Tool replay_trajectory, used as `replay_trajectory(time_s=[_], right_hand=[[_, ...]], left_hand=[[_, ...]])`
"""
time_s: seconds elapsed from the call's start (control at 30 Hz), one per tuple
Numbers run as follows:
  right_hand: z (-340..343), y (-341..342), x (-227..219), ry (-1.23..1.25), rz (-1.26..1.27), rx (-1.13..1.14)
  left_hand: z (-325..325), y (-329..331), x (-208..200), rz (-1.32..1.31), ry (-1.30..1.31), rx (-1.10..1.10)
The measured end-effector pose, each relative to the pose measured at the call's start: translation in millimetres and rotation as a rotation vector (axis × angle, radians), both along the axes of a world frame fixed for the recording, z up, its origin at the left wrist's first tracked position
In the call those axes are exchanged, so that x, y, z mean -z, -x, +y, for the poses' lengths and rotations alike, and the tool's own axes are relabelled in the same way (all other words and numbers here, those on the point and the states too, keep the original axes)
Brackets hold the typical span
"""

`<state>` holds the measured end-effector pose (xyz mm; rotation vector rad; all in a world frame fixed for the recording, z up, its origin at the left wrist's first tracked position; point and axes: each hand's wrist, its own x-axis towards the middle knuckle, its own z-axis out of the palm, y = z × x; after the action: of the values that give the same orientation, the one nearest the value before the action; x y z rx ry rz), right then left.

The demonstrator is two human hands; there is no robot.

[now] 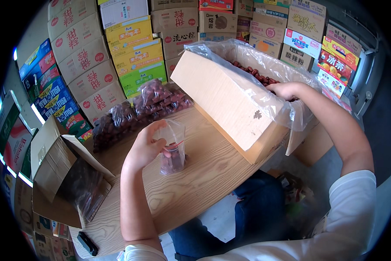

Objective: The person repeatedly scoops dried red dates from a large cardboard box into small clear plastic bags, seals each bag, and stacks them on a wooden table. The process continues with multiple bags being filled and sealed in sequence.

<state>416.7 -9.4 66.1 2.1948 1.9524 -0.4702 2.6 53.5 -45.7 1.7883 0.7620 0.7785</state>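
Note:
My left hand (146,147) is closed on the upper part of a clear plastic bag (176,129), which stands on the table with some dark red dates (173,160) in its bottom. A thin red line crosses the bag near my fingertips. To the right, my right hand (284,90) reaches over the edge of a large cardboard box (230,102) lined with clear plastic (298,115). Inside the box lie many loose red dates (258,76), and that hand is down at them. Its fingers are mostly hidden by the liner and the box wall.
Several filled bags of dates (139,106) are piled at the table's far left. An open carton (67,174) with flat plastic bags (84,185) stands at the left edge. A small black object (87,243) lies near the wooden table's (195,187) front-left corner. Stacked cartons (136,54) line the wall.

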Motion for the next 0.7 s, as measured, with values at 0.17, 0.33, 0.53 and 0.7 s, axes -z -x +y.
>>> replay_trajectory(time_s=[0.17, 0.33, 0.53, 0.7], right_hand=[[-1, -2, 0, -0.016, -0.003, -0.001], [2, -9, 5, -0.069, 0.019, -0.003], [11, -33, 18, -0.15, 0.133, 0.033], [7, -19, 10, -0.218, 0.17, 0.065]], left_hand=[[1, 0, 1, -0.025, -0.022, 0.007], [1, 1, 1, -0.016, -0.009, 0.008], [2, 0, 1, 0.008, -0.017, 0.019], [3, 1, 1, 0.001, -0.004, 0.027]])
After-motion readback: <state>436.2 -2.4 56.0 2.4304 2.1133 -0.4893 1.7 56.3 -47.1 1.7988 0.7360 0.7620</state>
